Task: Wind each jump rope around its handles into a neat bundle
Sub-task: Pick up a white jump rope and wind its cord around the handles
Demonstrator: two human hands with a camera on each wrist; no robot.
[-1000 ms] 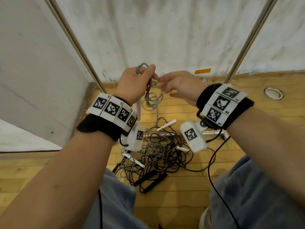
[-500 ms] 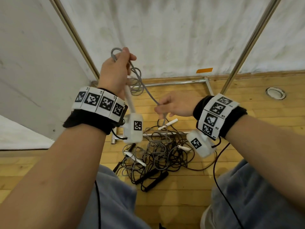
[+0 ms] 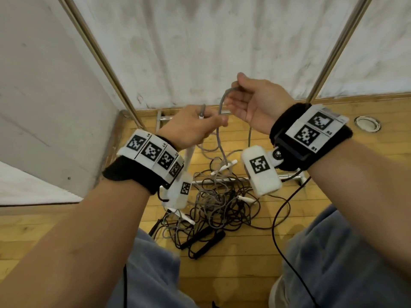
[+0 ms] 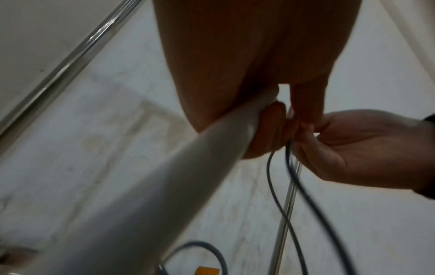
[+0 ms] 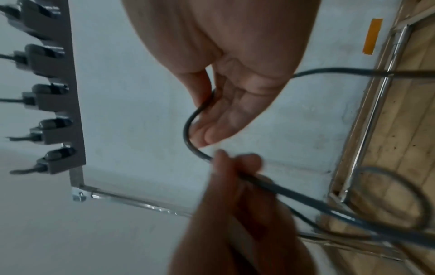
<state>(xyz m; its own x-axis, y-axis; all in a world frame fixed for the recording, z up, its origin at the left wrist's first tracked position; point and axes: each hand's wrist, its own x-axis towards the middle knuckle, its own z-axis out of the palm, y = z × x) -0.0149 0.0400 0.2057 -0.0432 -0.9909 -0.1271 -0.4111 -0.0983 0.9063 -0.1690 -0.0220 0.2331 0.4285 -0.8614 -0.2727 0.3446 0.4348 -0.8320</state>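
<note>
My left hand [image 3: 195, 125] grips the white handle [image 4: 146, 176] of a grey jump rope and holds it upright in front of me. The handle's lower end [image 3: 189, 156] sticks out below the fist. My right hand [image 3: 251, 98] is raised beside it, palm towards me, and pinches the grey cord [image 3: 221, 103] between thumb and fingers [image 5: 204, 134]. The cord arches from that pinch down to the left fist, then hangs to the floor. In the right wrist view the cord [image 5: 188, 126] curves round my fingertips.
A tangle of grey and black ropes [image 3: 222, 201] lies on the wooden floor between my knees, with black handles [image 3: 204, 238] in front and white handles [image 3: 224, 167] among it. A metal frame [image 3: 295, 176] and slanted poles [image 3: 102, 58] stand against the white wall.
My left hand came down from high on the left to the middle. My right hand rose from below it to above and right, drawing the grey cord up.
</note>
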